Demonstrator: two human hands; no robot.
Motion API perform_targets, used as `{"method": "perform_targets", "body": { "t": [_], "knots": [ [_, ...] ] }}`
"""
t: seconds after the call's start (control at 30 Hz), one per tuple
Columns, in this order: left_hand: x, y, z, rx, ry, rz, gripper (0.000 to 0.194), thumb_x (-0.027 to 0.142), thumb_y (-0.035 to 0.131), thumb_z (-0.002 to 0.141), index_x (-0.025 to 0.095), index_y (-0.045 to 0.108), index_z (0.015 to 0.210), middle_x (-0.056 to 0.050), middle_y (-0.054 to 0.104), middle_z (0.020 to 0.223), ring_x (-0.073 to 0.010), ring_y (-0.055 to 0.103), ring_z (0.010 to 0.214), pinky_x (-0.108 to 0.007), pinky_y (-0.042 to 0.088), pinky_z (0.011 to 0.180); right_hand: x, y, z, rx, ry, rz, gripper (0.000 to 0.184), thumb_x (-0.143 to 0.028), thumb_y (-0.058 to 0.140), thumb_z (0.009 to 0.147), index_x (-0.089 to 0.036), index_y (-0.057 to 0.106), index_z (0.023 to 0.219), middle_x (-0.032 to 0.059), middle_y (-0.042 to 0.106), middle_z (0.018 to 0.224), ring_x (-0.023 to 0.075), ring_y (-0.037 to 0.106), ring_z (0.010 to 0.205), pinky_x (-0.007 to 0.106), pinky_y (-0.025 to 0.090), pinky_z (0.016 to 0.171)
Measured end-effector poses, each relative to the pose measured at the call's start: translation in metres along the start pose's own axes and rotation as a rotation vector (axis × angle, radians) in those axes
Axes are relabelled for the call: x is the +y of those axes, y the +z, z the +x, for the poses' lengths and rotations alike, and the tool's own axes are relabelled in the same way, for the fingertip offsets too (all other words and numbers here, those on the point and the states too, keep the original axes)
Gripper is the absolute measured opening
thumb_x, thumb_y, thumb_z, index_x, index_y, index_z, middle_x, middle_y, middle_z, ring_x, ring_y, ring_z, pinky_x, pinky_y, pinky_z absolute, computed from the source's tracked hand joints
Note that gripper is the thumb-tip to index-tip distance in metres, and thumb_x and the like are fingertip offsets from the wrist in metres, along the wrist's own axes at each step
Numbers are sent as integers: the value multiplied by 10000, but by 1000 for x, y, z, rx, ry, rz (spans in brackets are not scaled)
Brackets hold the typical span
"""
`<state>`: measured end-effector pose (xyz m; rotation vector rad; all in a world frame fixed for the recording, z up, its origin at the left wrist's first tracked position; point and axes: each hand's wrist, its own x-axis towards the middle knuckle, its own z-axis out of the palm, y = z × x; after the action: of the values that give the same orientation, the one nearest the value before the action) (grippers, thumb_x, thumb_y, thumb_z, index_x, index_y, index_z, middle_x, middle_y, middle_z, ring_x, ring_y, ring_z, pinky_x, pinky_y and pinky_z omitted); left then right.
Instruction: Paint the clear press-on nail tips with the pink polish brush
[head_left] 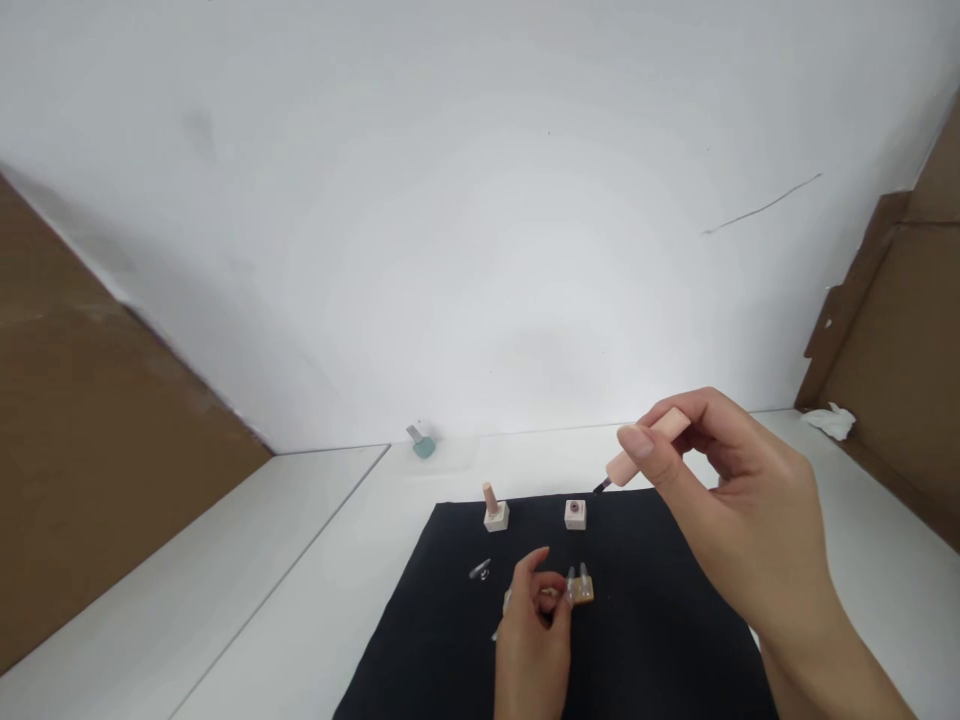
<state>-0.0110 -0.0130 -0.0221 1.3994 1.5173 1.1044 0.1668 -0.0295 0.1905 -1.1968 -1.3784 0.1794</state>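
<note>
Above the black cloth [637, 640], the right hand [727, 500] grips a peach nail-polish brush [649, 447] slanted with bristles pointing down-left

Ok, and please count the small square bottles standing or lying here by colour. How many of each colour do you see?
White: 2 (capped bottle, open bottle)
Teal: 1 (teal bottle)
Gold: 1 (gold bottle)
Total: 4
The item in the left hand is too hidden to count.
</note>
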Motion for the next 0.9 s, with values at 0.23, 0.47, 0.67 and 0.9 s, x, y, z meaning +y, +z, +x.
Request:
{"method": "perform_targets", "body": {
  "t": [0.23,0.47,0.67,0.9],
  "knots": [
    [12,7,-4,74,37,8,480,393,606,777,164,584,1198,-33,703,798,-229,662,667,-376,564,694,1,3,0,-37,34,37,302,-404,688,959,-270,600,704,-31,748,672,149,649,554,246,526,533],
    [19,11,-8,108,64,52,468,319,569,782,158,577,1221,-44,697,787,-237,645,678,-378,546,695,3,7,-1,-58,34,2,303,-405,686,959,-270,598,702,-25,754,679,164,677,584,256,528,541],
    [17,11,-7,69,38,-25,508,322,601,758,147,587,1235,-38,678,819,-207,637,638,-351,569,665,2,9,-1,-54,29,10,283,-378,684,957,-271,600,709,-27,743,660,161,647,581,252,525,554],
    [-2,-10,-57,83,-6,-30,541,404,702,754,256,665,1272,-65,756,932,-188,639,528,-291,520,450,6,9,-2,-33,9,-77,295,-405,674,967,-281,620,704,-12,748,684,173,630,578,277,537,572]
  ]
}}
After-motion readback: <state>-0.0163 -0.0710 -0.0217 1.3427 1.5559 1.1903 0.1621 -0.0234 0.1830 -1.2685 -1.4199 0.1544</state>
